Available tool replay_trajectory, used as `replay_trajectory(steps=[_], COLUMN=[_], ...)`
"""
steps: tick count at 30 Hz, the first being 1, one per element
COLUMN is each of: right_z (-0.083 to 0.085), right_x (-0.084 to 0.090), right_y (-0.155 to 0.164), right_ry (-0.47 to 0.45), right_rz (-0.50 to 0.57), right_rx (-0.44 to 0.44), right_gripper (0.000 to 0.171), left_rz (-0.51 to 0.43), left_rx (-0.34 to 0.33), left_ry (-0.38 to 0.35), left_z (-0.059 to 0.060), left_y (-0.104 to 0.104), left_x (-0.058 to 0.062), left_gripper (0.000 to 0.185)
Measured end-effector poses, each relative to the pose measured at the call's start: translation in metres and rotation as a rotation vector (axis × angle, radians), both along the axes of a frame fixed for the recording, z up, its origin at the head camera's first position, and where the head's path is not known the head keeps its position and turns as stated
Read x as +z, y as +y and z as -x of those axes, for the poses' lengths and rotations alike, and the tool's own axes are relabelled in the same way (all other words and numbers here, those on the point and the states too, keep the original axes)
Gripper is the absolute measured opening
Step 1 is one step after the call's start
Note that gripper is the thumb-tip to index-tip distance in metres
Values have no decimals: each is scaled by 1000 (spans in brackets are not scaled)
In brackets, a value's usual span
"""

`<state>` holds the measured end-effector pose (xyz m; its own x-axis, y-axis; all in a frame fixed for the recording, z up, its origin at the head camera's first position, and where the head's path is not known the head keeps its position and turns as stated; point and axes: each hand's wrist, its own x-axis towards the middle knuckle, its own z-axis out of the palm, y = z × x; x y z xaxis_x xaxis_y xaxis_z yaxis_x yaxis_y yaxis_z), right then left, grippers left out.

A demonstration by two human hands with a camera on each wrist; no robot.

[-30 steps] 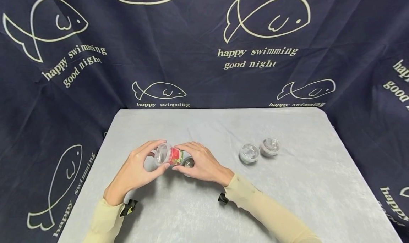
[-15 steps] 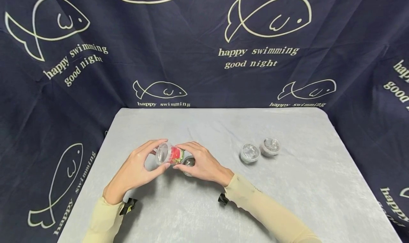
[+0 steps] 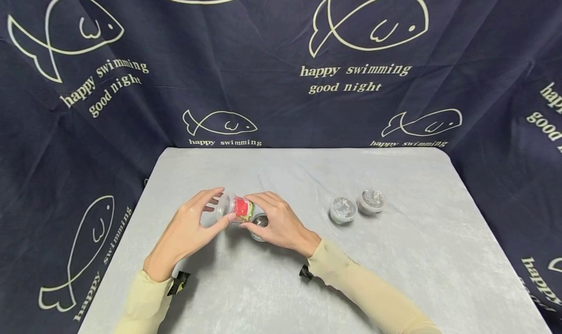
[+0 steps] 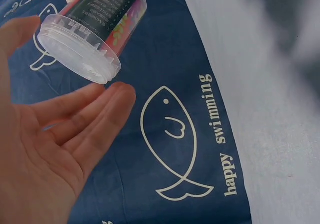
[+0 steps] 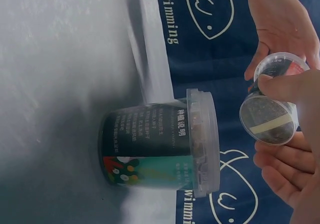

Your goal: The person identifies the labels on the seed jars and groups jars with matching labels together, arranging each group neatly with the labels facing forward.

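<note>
The right hand (image 3: 281, 224) has its fingers (image 3: 259, 200) curled round a small clear tub (image 3: 237, 209), pinching it by the base end and holding it off the table (image 3: 417, 256), tipped on its side. The tub's long axis runs roughly left to right, lidded end (image 4: 80, 54) toward the left hand (image 3: 186, 234). That hand is spread and relaxed, gripping nothing: thumb above the lid rim, fingers (image 4: 95, 116) just under it, at most brushing the edge. The left hand is the nearer to the lid, the right to the base.

The tub carries a red label (image 3: 240, 208) with green and other colours; the left wrist view shows a dark panel of small pale print (image 4: 102, 4), too fine to read.

Under the right hand a second tub (image 5: 160, 151) stands on the table, dark label with white print, partly Chinese characters I cannot make out, and a teal band with coloured dots. 2 more small lidded tubs (image 3: 356, 206) sit side by side well apart to the right.

The navy backdrop (image 3: 281, 56) repeats outline fish and the words "happy swimming good night"
</note>
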<state>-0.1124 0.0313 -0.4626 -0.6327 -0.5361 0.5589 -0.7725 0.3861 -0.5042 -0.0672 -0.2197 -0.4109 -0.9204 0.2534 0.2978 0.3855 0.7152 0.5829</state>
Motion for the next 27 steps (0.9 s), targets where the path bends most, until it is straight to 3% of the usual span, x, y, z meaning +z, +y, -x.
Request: replay_trajectory(steps=[14, 27], right_z=[0, -1], right_x=[2, 3], right_y=[-2, -1], right_ry=[83, 60], right_rz=[-30, -27], right_rx=[-11, -17], right_gripper=[55, 58], left_rz=[-28, -15], left_rx=[13, 8], left_ry=[-32, -15], left_z=[0, 0], left_y=[0, -1], left_x=[0, 1], left_gripper=[60, 59])
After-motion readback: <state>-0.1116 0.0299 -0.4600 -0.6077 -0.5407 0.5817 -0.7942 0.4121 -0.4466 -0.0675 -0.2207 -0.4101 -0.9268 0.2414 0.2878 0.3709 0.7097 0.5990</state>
